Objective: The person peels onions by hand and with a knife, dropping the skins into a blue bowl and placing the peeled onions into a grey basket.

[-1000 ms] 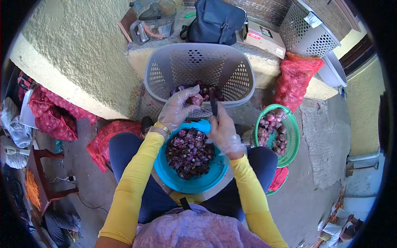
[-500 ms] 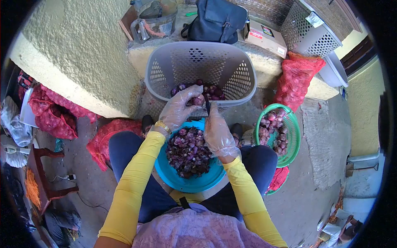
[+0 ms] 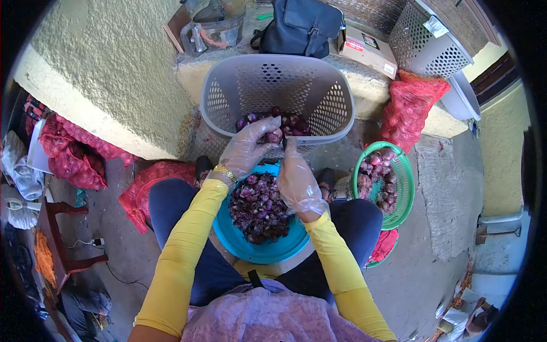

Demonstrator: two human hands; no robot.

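Observation:
My left hand (image 3: 246,149), in a clear plastic glove, is closed around a red onion (image 3: 273,136) near the front rim of the grey laundry-type basket (image 3: 335,105). Gloved as well, my right hand (image 3: 298,183) grips a small dark-bladed knife (image 3: 284,142), its blade up against the onion's right side. Its handle is hidden in my fingers. Several purple onions (image 3: 296,125) lie at the basket's bottom. Below my hands, between my knees, a blue basin (image 3: 263,255) holds a heap of onion skins and trimmings (image 3: 259,214).
Right of my knee stands a green basket (image 3: 409,191) of onions. Red mesh sacks (image 3: 410,108) stand at the right and lie at the left (image 3: 162,182). A black backpack (image 3: 302,25) and a cardboard box (image 3: 367,48) rest on the ledge behind the grey basket.
My right hand and the knife have shifted slightly up and left against the onion. My left hand keeps its hold, nearly still.

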